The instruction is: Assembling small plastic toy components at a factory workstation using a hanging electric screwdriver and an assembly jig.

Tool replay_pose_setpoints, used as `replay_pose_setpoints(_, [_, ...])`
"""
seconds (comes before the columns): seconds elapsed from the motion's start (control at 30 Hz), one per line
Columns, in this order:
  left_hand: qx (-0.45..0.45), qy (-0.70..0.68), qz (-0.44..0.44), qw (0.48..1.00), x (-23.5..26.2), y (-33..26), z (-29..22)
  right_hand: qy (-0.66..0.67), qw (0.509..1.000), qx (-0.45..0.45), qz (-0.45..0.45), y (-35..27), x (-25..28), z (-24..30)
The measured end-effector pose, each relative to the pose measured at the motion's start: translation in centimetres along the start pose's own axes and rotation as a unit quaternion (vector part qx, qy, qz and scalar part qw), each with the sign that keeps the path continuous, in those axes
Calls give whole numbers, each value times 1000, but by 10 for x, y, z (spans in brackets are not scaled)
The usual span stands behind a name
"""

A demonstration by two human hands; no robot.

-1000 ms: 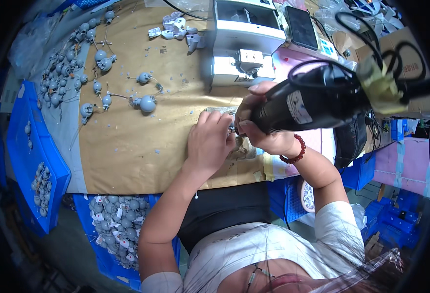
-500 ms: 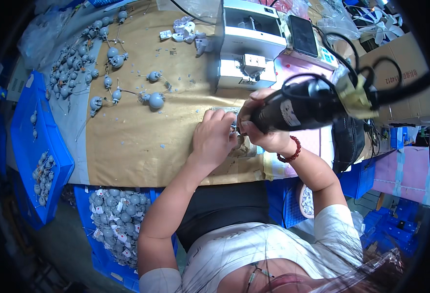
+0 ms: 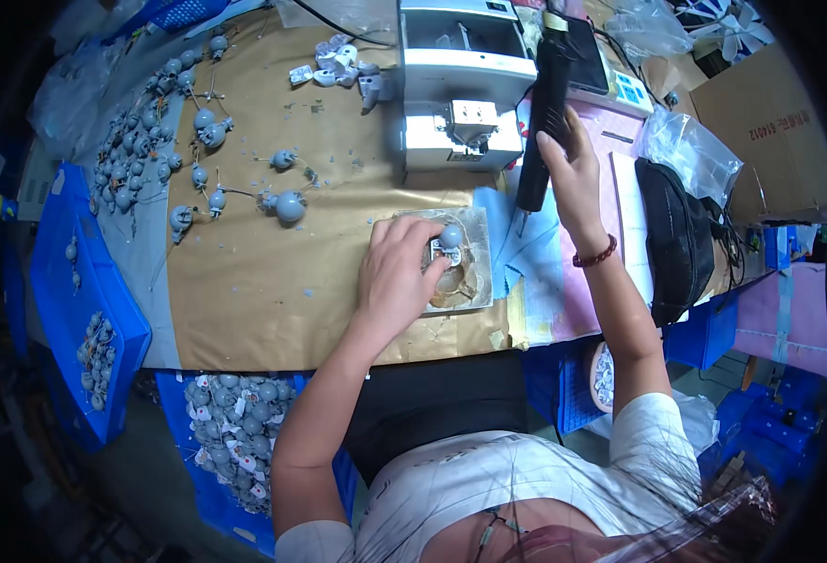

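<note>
A small grey ball-shaped part is pinched by the left hand on a worn metal plate on the tabletop. A black electric screwdriver is gripped upright by the right hand.

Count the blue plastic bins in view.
3, perhaps more hidden: one long blue plastic bin left of the table, one bin of grey parts below the table edge, one bin beside the right arm.

Lighting: bright, even overhead — soft shadows, mild glare on the white machine. Strong fisheye bending, dark vignette at rim; centre sharp.
</note>
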State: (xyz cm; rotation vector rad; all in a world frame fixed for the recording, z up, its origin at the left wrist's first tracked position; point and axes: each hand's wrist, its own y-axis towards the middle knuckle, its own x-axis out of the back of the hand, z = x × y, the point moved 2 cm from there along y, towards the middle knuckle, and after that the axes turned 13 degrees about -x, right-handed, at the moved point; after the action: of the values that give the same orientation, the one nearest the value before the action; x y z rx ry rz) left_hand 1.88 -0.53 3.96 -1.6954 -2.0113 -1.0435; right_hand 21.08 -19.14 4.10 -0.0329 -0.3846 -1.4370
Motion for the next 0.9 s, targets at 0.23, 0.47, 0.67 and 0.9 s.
replay_pose_setpoints(0.23, [-27, 3, -16, 1000, -1, -5, 1, -83, 945, 40, 315, -70, -21, 35])
replay_pose_setpoints(0.47, [-13, 4, -11, 1000, -1, -5, -1, -139, 934, 157, 289, -67, -33, 24])
replay_pose_setpoints(0.67, [-8, 5, -11, 1000, -1, -6, -1, -138, 952, 161, 220, -70, -45, 24])
replay_pose_setpoints(0.9, [-10, -2, -24, 1000, -4, -4, 1, -138, 956, 136, 219, -71, -46, 20])
